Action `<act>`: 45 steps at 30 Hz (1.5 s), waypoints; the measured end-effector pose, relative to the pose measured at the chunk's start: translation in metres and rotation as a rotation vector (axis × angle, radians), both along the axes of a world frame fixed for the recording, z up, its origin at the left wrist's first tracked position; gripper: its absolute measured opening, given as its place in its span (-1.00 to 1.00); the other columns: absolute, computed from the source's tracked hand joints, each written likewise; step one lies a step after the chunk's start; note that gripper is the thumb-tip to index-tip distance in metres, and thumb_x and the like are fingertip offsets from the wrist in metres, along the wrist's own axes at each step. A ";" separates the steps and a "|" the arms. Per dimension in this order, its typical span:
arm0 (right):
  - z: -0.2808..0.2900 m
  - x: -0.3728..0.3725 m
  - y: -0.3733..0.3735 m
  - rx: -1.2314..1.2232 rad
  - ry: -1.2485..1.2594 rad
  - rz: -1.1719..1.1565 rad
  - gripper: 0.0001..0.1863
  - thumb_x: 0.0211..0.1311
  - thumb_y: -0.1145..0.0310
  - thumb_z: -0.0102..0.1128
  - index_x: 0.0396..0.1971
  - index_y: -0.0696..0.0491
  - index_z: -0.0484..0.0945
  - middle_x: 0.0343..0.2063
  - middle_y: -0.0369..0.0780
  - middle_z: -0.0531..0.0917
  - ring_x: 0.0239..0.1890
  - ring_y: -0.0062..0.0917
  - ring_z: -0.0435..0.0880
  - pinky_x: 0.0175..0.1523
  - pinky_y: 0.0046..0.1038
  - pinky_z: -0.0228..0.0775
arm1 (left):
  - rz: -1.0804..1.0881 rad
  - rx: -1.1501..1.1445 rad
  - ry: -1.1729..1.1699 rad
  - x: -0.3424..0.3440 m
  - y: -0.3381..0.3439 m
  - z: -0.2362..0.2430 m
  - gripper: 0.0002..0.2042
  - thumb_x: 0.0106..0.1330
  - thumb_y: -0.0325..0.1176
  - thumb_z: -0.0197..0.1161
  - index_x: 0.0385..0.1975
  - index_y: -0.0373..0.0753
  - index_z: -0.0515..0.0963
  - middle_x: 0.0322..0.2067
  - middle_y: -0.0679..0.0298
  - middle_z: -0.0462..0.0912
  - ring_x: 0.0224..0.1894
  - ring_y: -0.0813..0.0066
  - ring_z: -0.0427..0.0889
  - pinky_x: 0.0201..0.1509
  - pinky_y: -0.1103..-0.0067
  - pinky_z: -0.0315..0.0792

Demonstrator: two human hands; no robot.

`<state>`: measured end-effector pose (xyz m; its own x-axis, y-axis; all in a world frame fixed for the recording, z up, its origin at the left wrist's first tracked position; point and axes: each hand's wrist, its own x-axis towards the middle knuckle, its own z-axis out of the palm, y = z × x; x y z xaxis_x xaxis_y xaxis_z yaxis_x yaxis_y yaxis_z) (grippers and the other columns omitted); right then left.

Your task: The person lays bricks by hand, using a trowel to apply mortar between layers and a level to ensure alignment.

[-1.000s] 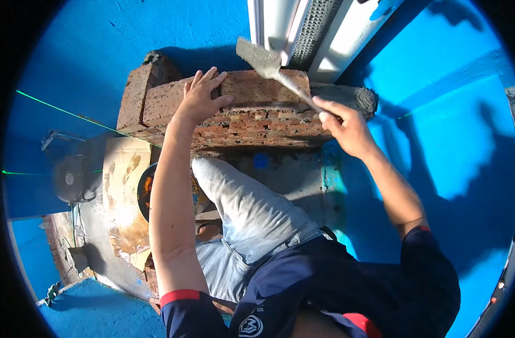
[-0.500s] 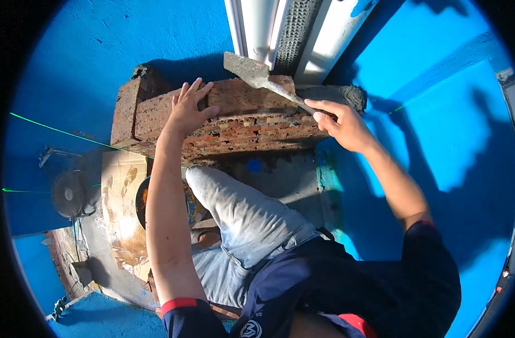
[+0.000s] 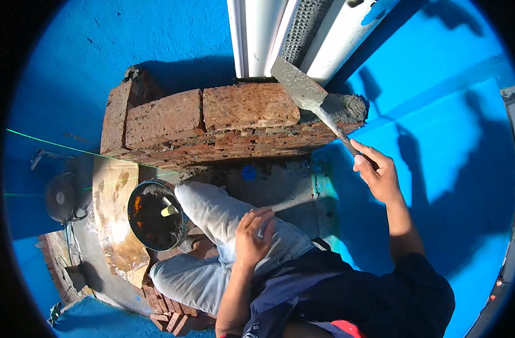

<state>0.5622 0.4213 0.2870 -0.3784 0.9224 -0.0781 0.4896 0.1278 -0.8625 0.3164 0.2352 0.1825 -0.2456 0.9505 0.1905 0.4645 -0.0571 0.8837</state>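
My right hand [image 3: 375, 174] grips the handle of a mortar-smeared trowel [image 3: 297, 85], whose blade is tilted over the right end of a low brick wall [image 3: 163, 118]. The wall's top bricks lie side by side, with grey mortar on the end beside the trowel. My left hand [image 3: 253, 234] is over my jeans at the thigh, holding nothing, fingers loosely apart. To its left stands a round black bucket [image 3: 156, 228] of dark mix, with a pale-green handled tool [image 3: 168, 210] in it.
Blue walls [image 3: 88, 45] surround me; white pipes [image 3: 251, 39] rise behind the brickwork. Cardboard [image 3: 108, 214] lies left of the bucket, near a dark fan-like round object [image 3: 60, 197]. Loose bricks [image 3: 167, 312] lie at the lower left. Thin green laser lines cross the left side.
My left hand has left the top of the brick wall and dropped to my thigh, uncovering the bucket. My right hand has moved down and right, with the trowel turned further downward.
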 end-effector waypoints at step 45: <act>-0.150 -0.266 -0.097 -0.146 -0.424 0.907 -0.70 0.32 0.22 0.14 -0.51 0.13 0.44 -0.65 -0.42 0.38 -0.59 -0.74 0.28 -0.50 -0.56 0.12 | 2.442 0.138 -1.503 -0.159 -0.457 -0.351 -0.29 0.10 0.09 0.40 0.04 -0.39 0.36 -0.07 0.14 0.49 -0.24 0.26 0.49 -0.30 0.30 0.44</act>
<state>0.2958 0.3248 0.1367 -0.8467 0.2709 -0.4579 0.5296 0.5110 -0.6770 0.1576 -0.2221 -0.1683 -0.0388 -0.6171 -0.7859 -0.4823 -0.6773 0.5556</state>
